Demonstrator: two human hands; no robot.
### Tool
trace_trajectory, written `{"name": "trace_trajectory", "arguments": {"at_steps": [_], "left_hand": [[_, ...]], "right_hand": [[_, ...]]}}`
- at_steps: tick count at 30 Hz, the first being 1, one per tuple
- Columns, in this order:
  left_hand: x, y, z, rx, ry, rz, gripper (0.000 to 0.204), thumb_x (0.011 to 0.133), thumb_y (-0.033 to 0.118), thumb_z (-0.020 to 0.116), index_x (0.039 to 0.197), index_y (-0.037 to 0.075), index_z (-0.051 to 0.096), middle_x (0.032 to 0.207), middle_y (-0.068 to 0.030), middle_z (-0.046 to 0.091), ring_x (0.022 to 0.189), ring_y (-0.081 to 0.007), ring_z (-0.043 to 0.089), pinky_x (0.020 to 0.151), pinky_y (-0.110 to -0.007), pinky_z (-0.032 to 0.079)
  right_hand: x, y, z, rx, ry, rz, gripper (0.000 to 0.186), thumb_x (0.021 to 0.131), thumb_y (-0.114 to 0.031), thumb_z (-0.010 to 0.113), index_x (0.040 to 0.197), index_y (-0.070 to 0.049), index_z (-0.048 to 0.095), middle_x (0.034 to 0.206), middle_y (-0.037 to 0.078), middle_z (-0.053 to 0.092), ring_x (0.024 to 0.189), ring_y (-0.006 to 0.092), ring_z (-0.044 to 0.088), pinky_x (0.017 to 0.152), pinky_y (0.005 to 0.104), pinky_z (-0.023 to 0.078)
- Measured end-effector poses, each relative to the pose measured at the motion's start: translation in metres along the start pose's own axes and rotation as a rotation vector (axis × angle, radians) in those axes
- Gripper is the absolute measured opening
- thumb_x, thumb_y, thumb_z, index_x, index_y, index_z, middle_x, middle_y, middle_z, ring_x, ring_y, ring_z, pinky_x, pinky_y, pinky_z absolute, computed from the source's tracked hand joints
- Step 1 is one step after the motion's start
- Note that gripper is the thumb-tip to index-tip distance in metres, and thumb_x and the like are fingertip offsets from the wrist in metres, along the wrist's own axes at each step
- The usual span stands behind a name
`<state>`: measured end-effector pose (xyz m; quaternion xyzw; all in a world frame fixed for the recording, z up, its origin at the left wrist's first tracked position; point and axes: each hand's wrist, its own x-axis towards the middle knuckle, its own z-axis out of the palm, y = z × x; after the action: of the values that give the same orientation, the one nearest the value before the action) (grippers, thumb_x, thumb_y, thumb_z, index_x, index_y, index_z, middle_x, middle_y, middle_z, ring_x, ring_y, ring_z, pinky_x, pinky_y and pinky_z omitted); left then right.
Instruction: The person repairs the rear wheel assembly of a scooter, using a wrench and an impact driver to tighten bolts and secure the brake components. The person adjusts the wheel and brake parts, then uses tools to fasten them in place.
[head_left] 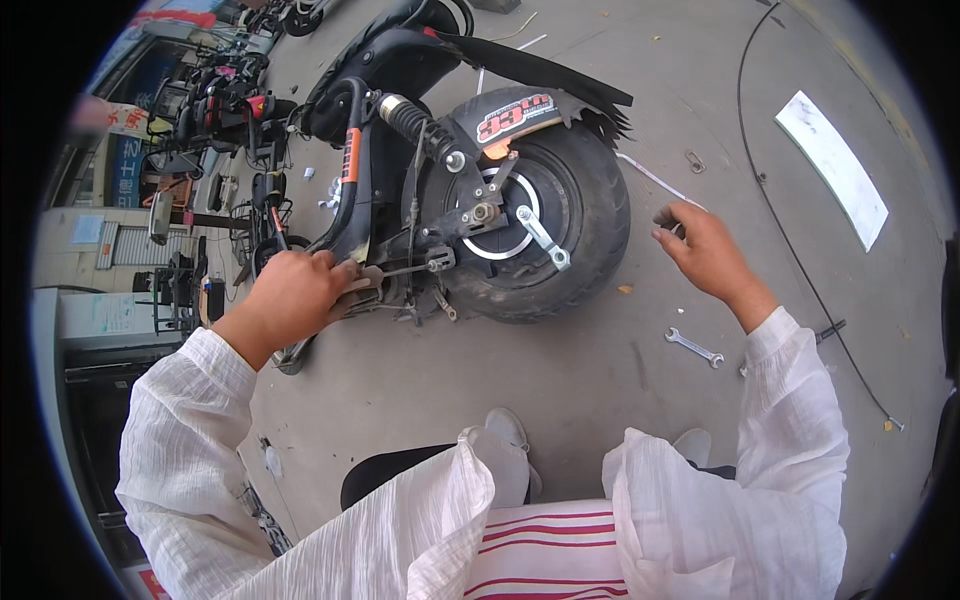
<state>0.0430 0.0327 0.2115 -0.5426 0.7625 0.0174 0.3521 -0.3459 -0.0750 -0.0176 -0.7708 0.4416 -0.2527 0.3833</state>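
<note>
An electric scooter lies tipped before me, its black rear wheel (590,240) facing up toward me. My left hand (290,300) is closed around a metal part of the scooter's frame (352,215), low and left of the wheel. The exact part under the fingers is hidden. To the right of the tyre my right hand (705,250) hovers above the floor, fingers loosely curled and thumb apart; I see nothing held in it. Against the hub lies a short silver metal arm (543,238) with a round end and a forked end. A shock absorber (415,125) runs above the swingarm.
An open-ended wrench (694,347) lies on the floor below my right hand. Farther right are a long black cable (775,210) and a curved white panel (835,170). A torn black mudguard (540,70) sticks out over the wheel. Several parked scooters (235,110) stand at the left.
</note>
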Motion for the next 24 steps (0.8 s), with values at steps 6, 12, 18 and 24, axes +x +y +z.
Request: {"name": "trace_trajectory", "arguments": {"at_steps": [6,12,18,24], "left_hand": [[0.003,0.010,-0.006,-0.428,0.088,-0.206,0.031,0.081,0.028,0.068,0.104,0.007,0.066,0.089,-0.0136,0.064,0.070,-0.0245,0.063,0.060,-0.035,0.050],[0.011,0.010,-0.003,-0.643,-0.253,-0.492,0.030,0.082,0.030,0.064,0.098,0.005,0.067,0.075,-0.0130,0.066,0.061,-0.0256,0.064,0.057,-0.038,0.050],[0.013,0.027,-0.006,0.332,-0.084,-0.009,0.038,0.083,0.027,0.064,0.113,0.004,0.063,0.088,-0.0172,0.066,0.084,-0.0270,0.066,0.067,-0.041,0.051],[0.020,0.025,-0.025,-0.747,-0.301,-0.650,0.033,0.088,0.030,0.058,0.104,0.003,0.065,0.077,-0.0104,0.067,0.064,-0.0197,0.064,0.057,-0.035,0.049]], "right_hand": [[0.006,0.001,0.008,0.122,0.011,-0.020,0.023,0.085,-0.016,0.064,0.098,0.004,0.060,0.093,0.020,0.065,0.084,0.0338,0.063,0.074,0.0383,0.049],[-0.005,0.029,0.012,0.148,-0.016,0.045,0.024,0.086,-0.016,0.064,0.098,0.004,0.060,0.093,0.020,0.065,0.082,0.0330,0.063,0.072,0.0381,0.049],[0.000,0.030,0.000,0.131,-0.002,0.028,0.023,0.086,-0.016,0.064,0.098,0.003,0.060,0.092,0.019,0.065,0.083,0.0320,0.063,0.071,0.0380,0.049],[-0.005,0.025,-0.004,0.129,0.044,-0.023,0.022,0.086,-0.016,0.063,0.096,0.003,0.060,0.091,0.019,0.065,0.082,0.0316,0.063,0.072,0.0375,0.049]]}}
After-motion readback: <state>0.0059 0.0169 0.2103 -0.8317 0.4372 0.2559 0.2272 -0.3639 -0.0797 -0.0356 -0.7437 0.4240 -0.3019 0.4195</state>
